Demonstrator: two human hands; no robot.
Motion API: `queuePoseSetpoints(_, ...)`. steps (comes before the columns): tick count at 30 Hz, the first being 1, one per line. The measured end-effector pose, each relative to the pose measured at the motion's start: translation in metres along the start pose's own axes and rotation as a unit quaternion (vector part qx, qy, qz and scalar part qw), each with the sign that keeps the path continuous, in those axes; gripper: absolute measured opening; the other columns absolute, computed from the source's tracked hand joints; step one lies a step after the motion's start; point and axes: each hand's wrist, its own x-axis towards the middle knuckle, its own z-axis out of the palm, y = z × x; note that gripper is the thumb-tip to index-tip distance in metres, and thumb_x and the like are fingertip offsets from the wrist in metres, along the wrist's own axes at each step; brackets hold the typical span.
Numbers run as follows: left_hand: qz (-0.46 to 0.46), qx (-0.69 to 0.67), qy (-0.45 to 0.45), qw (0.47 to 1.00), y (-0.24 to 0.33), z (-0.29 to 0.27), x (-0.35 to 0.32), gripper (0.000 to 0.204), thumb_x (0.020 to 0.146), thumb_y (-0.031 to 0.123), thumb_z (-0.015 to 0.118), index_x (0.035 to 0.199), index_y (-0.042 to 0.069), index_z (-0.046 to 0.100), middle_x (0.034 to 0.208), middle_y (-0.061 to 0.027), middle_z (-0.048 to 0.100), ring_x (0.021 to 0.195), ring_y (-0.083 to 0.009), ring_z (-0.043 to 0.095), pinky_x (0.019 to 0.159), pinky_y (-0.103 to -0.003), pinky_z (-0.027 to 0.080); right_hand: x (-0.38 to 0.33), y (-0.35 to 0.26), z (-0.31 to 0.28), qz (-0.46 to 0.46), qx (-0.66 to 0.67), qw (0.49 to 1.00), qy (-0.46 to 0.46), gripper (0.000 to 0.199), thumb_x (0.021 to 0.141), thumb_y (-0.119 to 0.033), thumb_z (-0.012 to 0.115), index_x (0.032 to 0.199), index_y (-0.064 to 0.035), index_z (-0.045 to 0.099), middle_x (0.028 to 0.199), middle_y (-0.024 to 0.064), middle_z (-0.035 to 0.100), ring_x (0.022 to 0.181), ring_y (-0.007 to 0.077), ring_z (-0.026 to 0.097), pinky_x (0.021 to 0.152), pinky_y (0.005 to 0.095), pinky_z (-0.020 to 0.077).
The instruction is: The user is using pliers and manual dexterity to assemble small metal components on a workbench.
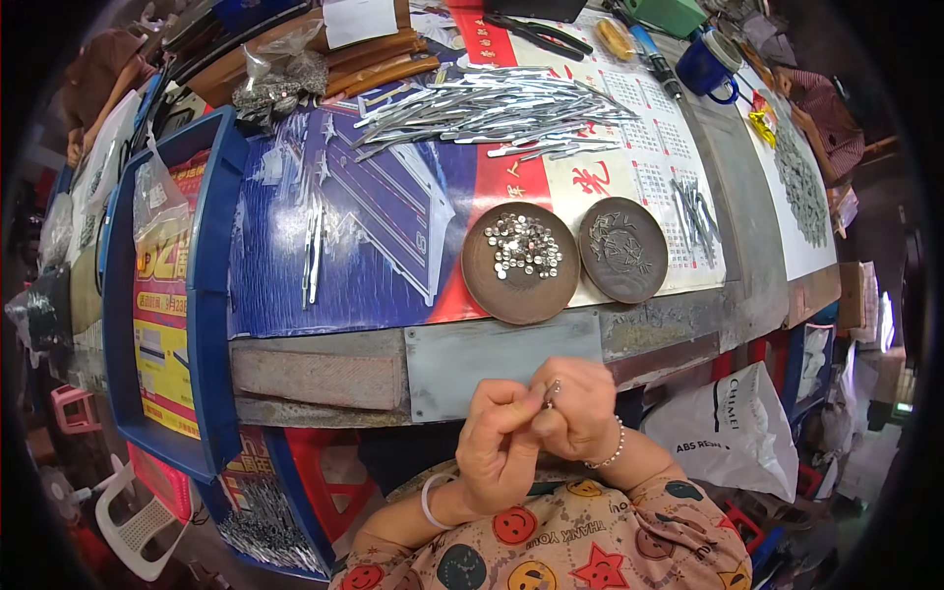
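My left hand [499, 433] and my right hand [582, 408] meet in front of my body, above the near table edge. Both are closed in a pinch, fingertips touching. A small shiny metal piece [554, 390] shows at the fingers of my right hand; its kind is too small to make out. What the left fingertips grip is hidden. Just beyond the hands lies a grey metal plate [472, 359]. Behind it stand a round brown dish [492, 290] of small shiny round pieces and a second dish [629, 287] holding thin pins.
A heap of flat metal strips [472, 113] spreads across the back. Pliers [541, 37] and a blue mug [710, 64] lie beyond. At left stands a blue tray [211, 295]; below it, a bin of metal strips [265, 531]. A white bag [728, 433] hangs at right. Other people sit at both sides.
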Motion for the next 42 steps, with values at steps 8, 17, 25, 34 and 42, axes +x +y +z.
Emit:
queuePoseSetpoints(8,-0.119,-0.126,-0.032,0.984,0.007,-0.001,-0.003,0.024,0.089,-0.009,0.049,0.112,-0.003,0.055,0.103,-0.0092,0.049,0.071,-0.0091,0.049,0.06,-0.021,0.042,0.02,0.027,-0.035,0.208,0.11,0.971,0.045,0.025,0.082,-0.02,0.06,0.072,-0.0009,0.047,0.066,0.0104,0.043,0.058,0.0223,0.047,0.053,0.0316,0.0376)
queuePoseSetpoints(17,-0.331,-0.333,-0.07,0.88,0.012,-0.012,-0.005,0.016,0.092,-0.002,0.052,0.107,-0.003,0.049,0.101,-0.0029,0.047,0.071,-0.0055,0.047,0.06,-0.02,0.04,0.02,0.011,-0.041,0.072,0.071,0.971,-0.216,0.024,0.089,-0.022,0.056,0.07,-0.0067,0.054,0.063,0.0094,0.05,0.056,0.0307,0.053,0.047,0.0383,0.0404)
queuePoseSetpoints(25,-0.321,-0.327,-0.043,0.888,0.006,-0.01,-0.001,0.015,0.092,-0.001,0.052,0.106,-0.003,0.046,0.101,-0.005,0.047,0.07,-0.0068,0.047,0.058,-0.02,0.04,0.011,0.013,-0.031,0.113,0.072,0.971,-0.2,0.031,0.09,-0.026,0.056,0.07,-0.0029,0.048,0.063,0.0108,0.05,0.056,0.03,0.054,0.049,0.0369,0.0407)
queuePoseSetpoints(34,-0.185,-0.18,-0.034,0.966,0.016,-0.007,-0.005,0.019,0.091,-0.009,0.046,0.11,-0.006,0.044,0.106,-0.0103,0.044,0.077,-0.0084,0.051,0.067,-0.022,0.046,-0.001,0.003,-0.021,0.249,0.152,0.956,0.0,0.037,0.068,-0.01,0.075,0.096,-0.0042,0.051,0.079,0.003,0.049,0.061,0.0091,0.047,0.052,0.0222,0.0386)
queuePoseSetpoints(42,-0.124,-0.115,-0.03,0.985,0.02,-0.005,-0.007,0.019,0.089,-0.012,0.046,0.109,-0.008,0.046,0.106,-0.0104,0.043,0.075,-0.0073,0.05,0.064,-0.019,0.043,0.0,0.005,-0.015,0.181,0.12,0.962,0.163,0.073,0.056,-0.01,0.082,0.116,-0.0051,0.041,0.099,0.0095,0.044,0.067,0.011,0.043,0.057,0.0228,0.0359)
